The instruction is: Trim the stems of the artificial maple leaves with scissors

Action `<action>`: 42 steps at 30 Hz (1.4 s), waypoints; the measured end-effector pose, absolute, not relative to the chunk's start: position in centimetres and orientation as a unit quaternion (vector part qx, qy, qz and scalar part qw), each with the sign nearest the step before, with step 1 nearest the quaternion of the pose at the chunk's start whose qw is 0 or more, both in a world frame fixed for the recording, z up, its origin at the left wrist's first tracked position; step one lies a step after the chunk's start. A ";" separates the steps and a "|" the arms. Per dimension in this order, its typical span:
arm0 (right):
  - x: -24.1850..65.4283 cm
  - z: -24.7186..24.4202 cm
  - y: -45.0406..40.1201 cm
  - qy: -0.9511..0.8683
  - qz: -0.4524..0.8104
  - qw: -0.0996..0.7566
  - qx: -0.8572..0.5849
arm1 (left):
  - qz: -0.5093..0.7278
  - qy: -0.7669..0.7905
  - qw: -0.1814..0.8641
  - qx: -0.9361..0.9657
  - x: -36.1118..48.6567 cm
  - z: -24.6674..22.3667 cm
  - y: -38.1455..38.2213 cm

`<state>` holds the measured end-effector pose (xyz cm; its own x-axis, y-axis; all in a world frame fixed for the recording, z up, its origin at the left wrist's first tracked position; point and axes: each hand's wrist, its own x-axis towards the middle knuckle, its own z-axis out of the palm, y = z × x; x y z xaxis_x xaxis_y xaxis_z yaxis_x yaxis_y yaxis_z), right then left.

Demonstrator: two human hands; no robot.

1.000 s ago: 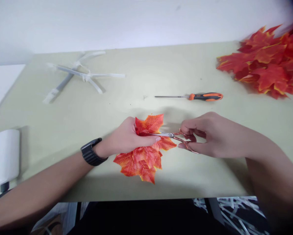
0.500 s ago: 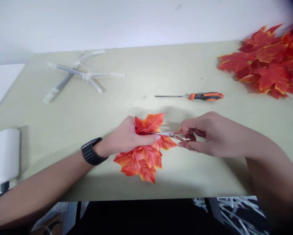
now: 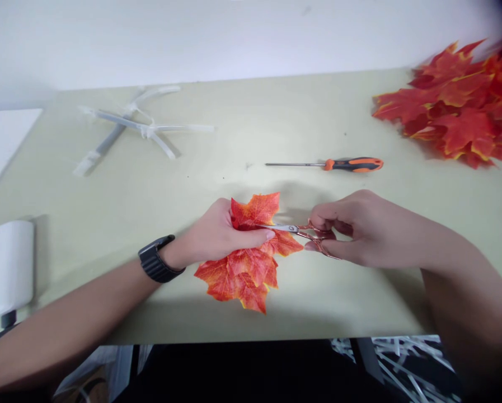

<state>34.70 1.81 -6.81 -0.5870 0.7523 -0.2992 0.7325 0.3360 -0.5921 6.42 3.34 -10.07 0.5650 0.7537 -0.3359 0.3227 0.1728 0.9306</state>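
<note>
A cluster of orange-red artificial maple leaves point(image 3: 253, 268) is held over the near middle of the pale tabletop point(image 3: 313, 313), pinched by the left hand point(image 3: 221, 235) with its thumb laid across them. By the right hand point(image 3: 364, 232), fingers curled through the handles, a pair of rose-gold-handled scissors point(image 3: 291, 228) is held, its blades pointed left and reaching in among the leaves; the leaves at the blade tips are partly covered by the left thumb, so whether anything is gripped between the blades cannot be told. A black-banded watch point(image 3: 160, 260) is worn on the left wrist.

Beyond the hands, a Phillips-type screwdriver point(image 3: 353, 165) is laid flat, its orange and black handle to the right and its shaft to the left. At the far right, a pile of red maple leaves point(image 3: 460, 112) is heaped, cut off by the view's edge. At the far left, crossed translucent and grey strips point(image 3: 150, 129) are seen, joined at a knot. At the near left edge, a white rounded device point(image 3: 9, 266) is partly shown. Below the table, loose white strips point(image 3: 410, 364) are scattered at the right, and clear plastic point(image 3: 116, 369) is seen at the left, its contents too unclear to be named.
</note>
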 end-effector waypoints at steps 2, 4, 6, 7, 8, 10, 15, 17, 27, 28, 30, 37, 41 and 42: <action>34.7 -6.8 1.8 -0.819 0.353 0.018 -0.452 | 0.173 0.435 0.628 0.622 6.4 -10.1 3.3; 34.7 -6.8 1.8 -0.821 0.355 0.023 -0.446 | 0.174 0.435 0.626 0.624 6.4 -10.1 3.3; 34.7 -6.9 1.8 -0.824 0.355 0.026 -0.441 | 0.177 0.436 0.621 0.627 6.5 -10.1 3.3; 34.7 -6.9 1.8 -0.825 0.353 0.027 -0.440 | 0.180 0.439 0.617 0.628 6.5 -10.2 3.2; 34.7 -6.9 1.8 -0.826 0.350 0.028 -0.441 | 0.184 0.442 0.612 0.629 6.5 -10.3 3.2; 34.7 -6.9 1.7 -0.829 0.341 0.031 -0.443 | 0.195 0.451 0.599 0.632 6.6 -10.5 3.2; 34.5 -6.8 1.5 -0.838 0.307 0.045 -0.448 | 0.216 0.465 0.578 0.634 6.8 -10.7 2.9; 34.5 -6.8 1.4 -0.841 0.292 0.048 -0.453 | 0.225 0.470 0.573 0.633 6.9 -10.7 2.7; 34.5 -7.0 1.3 -0.851 0.264 0.063 -0.450 | 0.246 0.481 0.560 0.628 7.0 -10.9 2.6; 34.5 -7.0 1.3 -0.851 0.264 0.063 -0.449 | 0.246 0.484 0.561 0.625 7.0 -11.0 2.6; 34.5 -7.1 1.3 -0.851 0.264 0.062 -0.449 | 0.247 0.486 0.563 0.621 7.0 -11.0 2.6; 34.4 -7.0 1.4 -0.847 0.275 0.060 -0.451 | 0.249 0.482 0.561 0.626 7.0 -10.9 2.5; 34.5 -7.1 1.4 -0.845 0.277 0.059 -0.454 | 0.249 0.487 0.556 0.626 7.0 -11.0 2.5; 34.5 -7.1 1.4 -0.845 0.277 0.059 -0.454 | 0.248 0.489 0.554 0.626 7.0 -11.0 2.5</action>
<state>34.49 1.36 -7.10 -0.5807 0.8000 -0.1508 0.7344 0.4349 -0.5211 6.96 2.53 -11.05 0.3984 0.8874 -0.2322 0.3375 0.0935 0.9367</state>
